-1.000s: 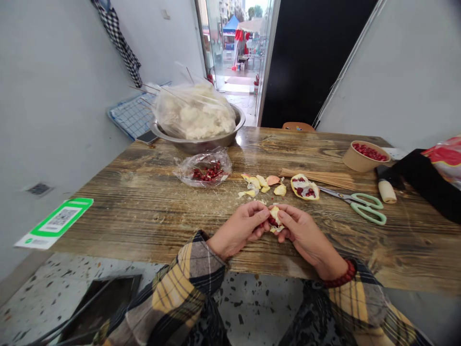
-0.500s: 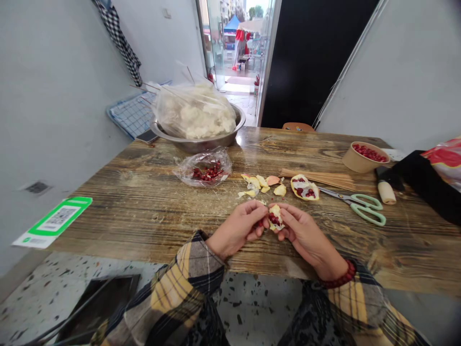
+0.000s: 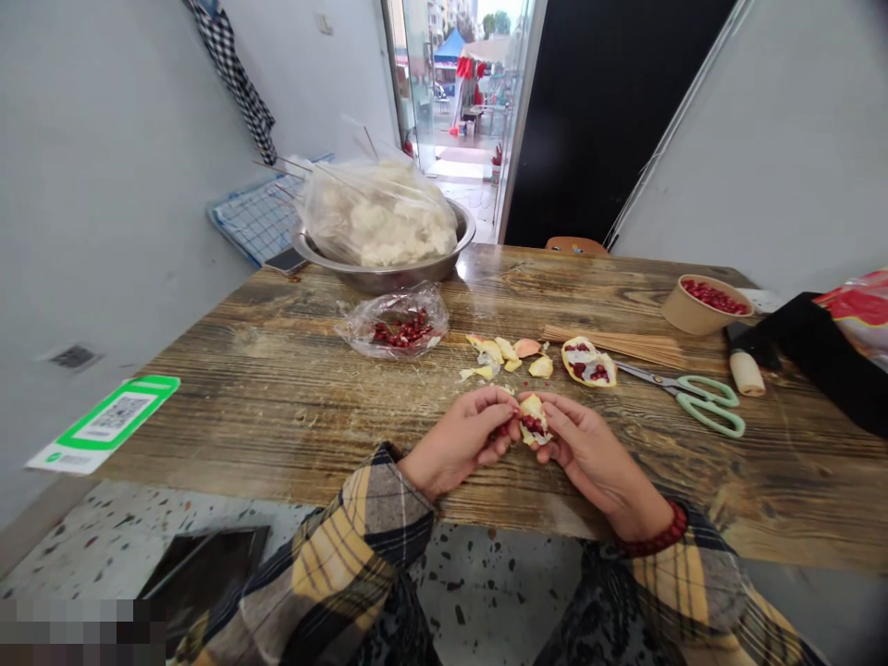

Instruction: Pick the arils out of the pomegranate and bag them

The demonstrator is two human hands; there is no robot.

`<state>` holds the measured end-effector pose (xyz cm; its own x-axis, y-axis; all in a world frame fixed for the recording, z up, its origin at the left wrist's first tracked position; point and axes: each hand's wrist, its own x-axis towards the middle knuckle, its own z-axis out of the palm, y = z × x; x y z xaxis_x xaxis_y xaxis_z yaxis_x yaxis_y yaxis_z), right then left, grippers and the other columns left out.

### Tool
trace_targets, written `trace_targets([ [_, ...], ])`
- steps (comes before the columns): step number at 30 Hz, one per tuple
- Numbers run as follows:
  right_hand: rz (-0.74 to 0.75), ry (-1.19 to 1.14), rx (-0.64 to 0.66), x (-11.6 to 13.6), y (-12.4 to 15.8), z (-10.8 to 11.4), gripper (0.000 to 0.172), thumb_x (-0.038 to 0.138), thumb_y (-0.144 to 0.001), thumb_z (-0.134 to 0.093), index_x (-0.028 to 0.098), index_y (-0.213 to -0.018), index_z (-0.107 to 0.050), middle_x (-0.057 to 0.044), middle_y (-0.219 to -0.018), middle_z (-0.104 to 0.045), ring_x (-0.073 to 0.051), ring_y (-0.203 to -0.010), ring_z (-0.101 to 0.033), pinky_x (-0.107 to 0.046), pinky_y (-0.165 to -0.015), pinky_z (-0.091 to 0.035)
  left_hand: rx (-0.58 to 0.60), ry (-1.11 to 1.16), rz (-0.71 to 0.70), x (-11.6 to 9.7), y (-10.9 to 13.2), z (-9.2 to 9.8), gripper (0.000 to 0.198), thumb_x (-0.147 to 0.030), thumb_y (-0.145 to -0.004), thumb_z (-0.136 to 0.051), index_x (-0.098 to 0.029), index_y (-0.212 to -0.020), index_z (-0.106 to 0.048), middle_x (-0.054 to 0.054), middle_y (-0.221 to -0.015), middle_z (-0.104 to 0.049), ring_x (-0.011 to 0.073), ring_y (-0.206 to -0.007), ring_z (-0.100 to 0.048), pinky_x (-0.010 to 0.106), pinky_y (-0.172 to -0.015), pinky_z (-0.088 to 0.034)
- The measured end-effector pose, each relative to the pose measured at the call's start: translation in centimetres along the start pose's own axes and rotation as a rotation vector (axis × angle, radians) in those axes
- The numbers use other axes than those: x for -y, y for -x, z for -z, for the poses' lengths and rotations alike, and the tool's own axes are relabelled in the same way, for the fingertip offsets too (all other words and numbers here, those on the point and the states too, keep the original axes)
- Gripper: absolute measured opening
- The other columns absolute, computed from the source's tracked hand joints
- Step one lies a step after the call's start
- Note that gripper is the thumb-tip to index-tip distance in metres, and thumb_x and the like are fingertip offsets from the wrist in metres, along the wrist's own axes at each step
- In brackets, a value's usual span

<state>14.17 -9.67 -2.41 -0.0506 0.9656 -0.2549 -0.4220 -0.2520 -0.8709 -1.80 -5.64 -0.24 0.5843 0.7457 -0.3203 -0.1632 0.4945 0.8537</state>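
One wooden table stands before a bright doorway.

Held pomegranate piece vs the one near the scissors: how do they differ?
Pose: the held piece is in the right hand; the loose piece lies on the table.
Size: the held piece looks smaller than the loose piece.
Seeds: the held piece shows one cluster; the loose piece shows groups parted by pale membrane.
Shared: both have red seeds and yellowish rind.

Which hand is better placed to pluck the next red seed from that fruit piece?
Probably the left hand: its fingertips are beside the exposed red seeds, while the right hand grips the fruit piece.
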Motion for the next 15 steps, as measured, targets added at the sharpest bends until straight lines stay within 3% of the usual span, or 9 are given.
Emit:
trace_targets([
  [6, 0.031, -0.079, -0.028, 0.24, -0.03, -0.01, 0.029, 0.035, -0.072, -0.077, 0.021, -0.096, -0.07, -0.002, -0.082, -0.069, -0.011, -0.065, -0.061, -0.02, -0.055, -0.054, -0.002, 0.121, -0.013, -0.26, -0.14, 0.41, 0.023, -0.036, -0.079, -0.06, -0.016, -0.076, -0.05, -0.001, -0.066, -0.054, 0.0043, -0.045, -0.044, 0.013, -0.035, -0.02],
  [12, 0.1, -0.124, -0.09, 0.16, -0.22, 0.37, 0.024, 0.031, -0.071, -0.078, 0.024, -0.092, -0.069, 0.001, -0.088, -0.067, -0.012, -0.074, -0.061, -0.023, -0.064, -0.057, 0.018, 0.159, -0.003, -0.33, 0.02, 0.53, 0.013, -0.026, -0.078, -0.058, -0.016, -0.078, -0.05, -0.001, -0.067, -0.055, 0.0046, -0.046, -0.045, 0.013, -0.035, -0.024],
  [15, 0.146, -0.147, -0.139, 0.13, -0.27, 0.43, 0.023, 0.03, -0.07, -0.079, 0.025, -0.09, -0.068, 0.002, -0.09, -0.067, -0.011, -0.077, -0.062, -0.022, -0.066, -0.056, 0.035, 0.152, 0.019, -0.31, 0.01, 0.51, 0.015, -0.029, -0.08, -0.056, -0.015, -0.076, -0.051, 0.0, -0.068, -0.055, 0.005, -0.046, -0.046, 0.013, -0.035, -0.025],
])
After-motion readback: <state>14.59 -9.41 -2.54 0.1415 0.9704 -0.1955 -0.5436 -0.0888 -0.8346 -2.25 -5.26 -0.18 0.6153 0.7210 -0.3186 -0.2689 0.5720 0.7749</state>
